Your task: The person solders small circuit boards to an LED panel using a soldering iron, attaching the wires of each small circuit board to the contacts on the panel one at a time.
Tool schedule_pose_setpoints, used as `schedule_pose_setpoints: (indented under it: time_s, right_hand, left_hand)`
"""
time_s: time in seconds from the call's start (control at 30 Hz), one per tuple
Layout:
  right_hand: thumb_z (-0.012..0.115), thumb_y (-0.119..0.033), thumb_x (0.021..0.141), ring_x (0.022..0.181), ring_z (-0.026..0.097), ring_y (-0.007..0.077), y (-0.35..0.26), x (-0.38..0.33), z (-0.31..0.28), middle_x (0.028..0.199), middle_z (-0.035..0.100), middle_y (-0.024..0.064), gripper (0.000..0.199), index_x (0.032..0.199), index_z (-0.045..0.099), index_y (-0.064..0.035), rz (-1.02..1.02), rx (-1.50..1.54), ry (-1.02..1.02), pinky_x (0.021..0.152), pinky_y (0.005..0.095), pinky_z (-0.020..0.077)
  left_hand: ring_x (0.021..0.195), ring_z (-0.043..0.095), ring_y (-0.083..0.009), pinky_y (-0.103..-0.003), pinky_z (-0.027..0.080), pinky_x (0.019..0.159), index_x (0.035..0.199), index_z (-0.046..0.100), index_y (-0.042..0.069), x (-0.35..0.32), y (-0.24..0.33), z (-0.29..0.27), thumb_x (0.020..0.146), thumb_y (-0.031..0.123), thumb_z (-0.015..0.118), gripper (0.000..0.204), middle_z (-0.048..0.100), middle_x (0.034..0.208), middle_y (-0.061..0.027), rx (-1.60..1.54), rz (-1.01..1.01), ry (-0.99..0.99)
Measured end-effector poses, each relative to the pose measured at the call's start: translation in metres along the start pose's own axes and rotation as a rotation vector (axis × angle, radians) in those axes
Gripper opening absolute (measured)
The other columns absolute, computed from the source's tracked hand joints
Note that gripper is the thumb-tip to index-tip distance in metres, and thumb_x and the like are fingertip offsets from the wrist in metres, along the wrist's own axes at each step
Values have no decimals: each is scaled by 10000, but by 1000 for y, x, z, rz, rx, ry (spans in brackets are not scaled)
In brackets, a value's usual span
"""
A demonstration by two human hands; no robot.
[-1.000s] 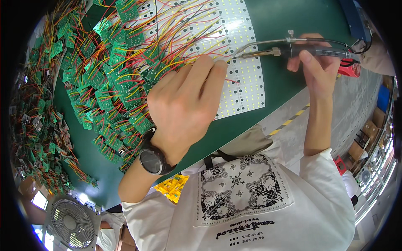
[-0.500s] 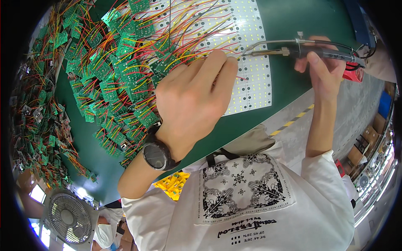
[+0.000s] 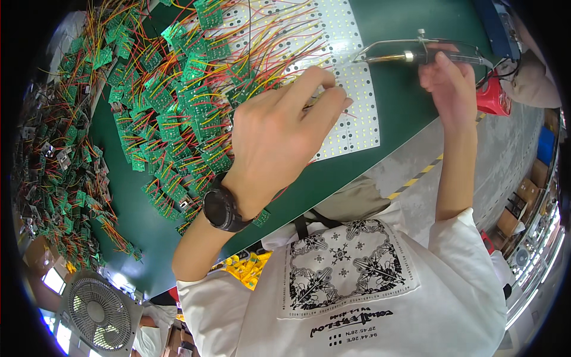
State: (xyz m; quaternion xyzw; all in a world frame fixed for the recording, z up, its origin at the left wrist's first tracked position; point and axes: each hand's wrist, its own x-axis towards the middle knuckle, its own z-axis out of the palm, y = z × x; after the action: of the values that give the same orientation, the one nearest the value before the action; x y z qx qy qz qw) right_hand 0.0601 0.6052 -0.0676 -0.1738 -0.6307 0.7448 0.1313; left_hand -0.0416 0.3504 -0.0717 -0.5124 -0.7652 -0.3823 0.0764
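My left hand (image 3: 276, 134), with a black watch (image 3: 221, 209) on its wrist, is over a white LED panel sheet (image 3: 366, 128) dotted with small yellow chips. Its fingers are closed, and a red wire end pokes out by the fingertips; the grip itself is mostly hidden. Below the wrist a small green circuit board (image 3: 262, 218) lies near the table edge. My right hand (image 3: 452, 89) is closed round a soldering iron (image 3: 421, 57) fitted with a curved metal feed tube (image 3: 386, 42). The iron's tip points left, over the sheet, apart from my left fingertips.
Many green circuit boards (image 3: 193, 116) with red, yellow and black wires cover the sheet's left part. Another tangled heap of boards (image 3: 62, 178) is at the far left. A red container (image 3: 493, 96) stands right of the table, a fan (image 3: 98, 312) at lower left.
My left hand has shifted slightly right and down, bringing the red wire end along. The soldering iron has moved up a little, away from my left fingers. A board now shows below my left wrist.
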Motion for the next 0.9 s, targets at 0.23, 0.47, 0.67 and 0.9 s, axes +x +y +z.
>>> schedule_pose_setpoints:
  time_s: [0.23, 0.47, 0.67, 0.9]
  right_hand:
    - [596, -78, 851, 582, 584, 160, 7, -6, 3, 713, 614, 111, 246, 1048, 560, 65, -99, 4, -19, 503, 252, 424]
    - [611, -92, 826, 514, 561, 179, 11, -9, 3, 716, 602, 138, 286, 1036, 535, 86, -126, -73, -8, 440, 260, 409]
    - [644, -21, 795, 544, 607, 194, 10, -9, 1, 772, 630, 155, 264, 1010, 553, 100, -137, -35, -28, 459, 265, 460]
    - [641, 0, 798, 560, 611, 179, 12, -9, 2, 742, 625, 139, 243, 1005, 559, 97, -175, -62, -78, 473, 256, 469]
  left_hand:
    - [529, 543, -185, -301, 424, 464, 763, 584, 72, 2, 1, -7, 730, 123, 698, 129, 556, 750, -23, 17, 111, -223]
    - [620, 567, -197, -299, 446, 496, 816, 593, 38, 5, 4, -8, 717, 95, 684, 146, 524, 784, -59, 153, 90, -193]
    - [652, 581, -194, -280, 473, 527, 906, 634, 17, 3, -1, -7, 688, 3, 652, 219, 572, 824, -71, 129, 39, -174]
    - [647, 568, -182, -262, 468, 520, 903, 659, 6, 1, -7, -3, 676, -33, 670, 230, 589, 800, -82, 29, 43, -107]
